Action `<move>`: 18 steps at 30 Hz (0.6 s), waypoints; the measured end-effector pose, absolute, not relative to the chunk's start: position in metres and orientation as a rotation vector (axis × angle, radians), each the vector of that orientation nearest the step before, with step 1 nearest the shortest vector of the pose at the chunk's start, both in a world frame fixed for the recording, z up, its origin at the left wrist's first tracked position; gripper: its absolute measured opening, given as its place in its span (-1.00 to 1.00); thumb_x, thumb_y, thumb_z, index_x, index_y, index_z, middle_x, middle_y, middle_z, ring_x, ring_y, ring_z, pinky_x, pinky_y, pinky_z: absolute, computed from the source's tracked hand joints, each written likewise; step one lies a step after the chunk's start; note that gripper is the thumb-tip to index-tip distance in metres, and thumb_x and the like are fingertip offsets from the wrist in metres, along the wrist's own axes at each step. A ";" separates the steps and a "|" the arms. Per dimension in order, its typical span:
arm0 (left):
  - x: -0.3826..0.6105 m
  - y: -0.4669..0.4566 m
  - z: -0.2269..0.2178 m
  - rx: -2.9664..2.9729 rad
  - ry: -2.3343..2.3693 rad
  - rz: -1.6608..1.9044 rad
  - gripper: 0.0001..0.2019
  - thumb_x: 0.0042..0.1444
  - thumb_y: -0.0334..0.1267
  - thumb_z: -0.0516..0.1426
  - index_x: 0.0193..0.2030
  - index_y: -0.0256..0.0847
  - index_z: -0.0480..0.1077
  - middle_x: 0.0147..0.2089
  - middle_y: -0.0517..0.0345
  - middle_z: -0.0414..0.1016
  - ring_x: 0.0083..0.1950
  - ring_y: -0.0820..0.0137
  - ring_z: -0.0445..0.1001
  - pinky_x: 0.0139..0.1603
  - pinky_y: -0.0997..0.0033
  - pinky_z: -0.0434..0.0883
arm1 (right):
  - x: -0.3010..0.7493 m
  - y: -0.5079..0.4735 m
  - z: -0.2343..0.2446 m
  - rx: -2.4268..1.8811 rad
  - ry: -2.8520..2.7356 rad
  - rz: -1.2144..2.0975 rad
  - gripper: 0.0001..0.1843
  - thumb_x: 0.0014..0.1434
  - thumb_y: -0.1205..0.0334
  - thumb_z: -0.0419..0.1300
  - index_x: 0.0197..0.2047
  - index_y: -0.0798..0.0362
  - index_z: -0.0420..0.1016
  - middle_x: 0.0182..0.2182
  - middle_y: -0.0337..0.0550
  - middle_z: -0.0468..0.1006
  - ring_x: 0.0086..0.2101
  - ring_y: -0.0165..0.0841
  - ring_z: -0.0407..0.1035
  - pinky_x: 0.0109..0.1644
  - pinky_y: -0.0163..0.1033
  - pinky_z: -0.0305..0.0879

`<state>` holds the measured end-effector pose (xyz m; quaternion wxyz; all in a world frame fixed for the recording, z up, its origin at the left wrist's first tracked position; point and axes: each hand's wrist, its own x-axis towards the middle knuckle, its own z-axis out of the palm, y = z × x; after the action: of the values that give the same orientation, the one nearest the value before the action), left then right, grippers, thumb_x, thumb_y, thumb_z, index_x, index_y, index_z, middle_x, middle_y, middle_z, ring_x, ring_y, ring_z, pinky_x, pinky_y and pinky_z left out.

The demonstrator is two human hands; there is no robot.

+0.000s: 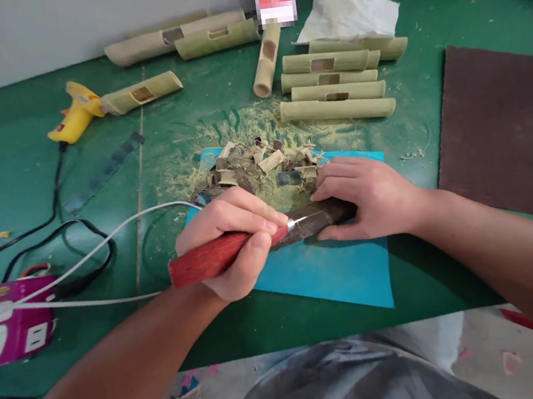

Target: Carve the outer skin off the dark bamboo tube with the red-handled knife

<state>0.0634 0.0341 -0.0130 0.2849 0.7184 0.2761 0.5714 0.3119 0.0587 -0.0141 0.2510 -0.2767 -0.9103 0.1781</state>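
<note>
My left hand [234,219] is wrapped round the red wooden handle of a carving knife [206,259], whose short shiny metal end points right. That end lies against a dark brown covered tube [315,218], which looks like bamboo wrapped in a sheet material. Fingers and thumb of my right hand [368,197] clasp the tube's right end, while its left end is partly hidden behind my left hand. Under both hands is a blue sheet [344,277]. Just beyond them, a heap of brown and pale scraps [262,161] lies among yellowish shavings.
Cut bamboo tubes [329,78] with openings lie at the back. A yellow glue gun [78,112] is at left, near a magenta power strip [23,320] and loose cables. A dark brown sheet [491,130] lies at right. White paper [348,11] sits behind the tubes.
</note>
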 end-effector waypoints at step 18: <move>0.070 0.040 -0.008 1.730 0.801 1.699 -0.66 0.27 -0.03 0.21 -0.48 -0.11 0.37 -0.55 0.26 0.44 -0.57 0.48 0.41 -0.63 0.36 0.31 | 0.312 0.057 -0.013 -0.753 -2.520 0.435 -0.63 0.24 -0.07 0.33 -0.15 0.10 0.54 -0.21 0.00 0.63 -0.21 -0.18 0.49 -0.16 -0.10 0.36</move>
<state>0.0700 0.0402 -0.0081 0.2899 0.6484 0.3003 0.6367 0.3122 0.0565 -0.0134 0.2356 -0.2743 -0.9187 0.1585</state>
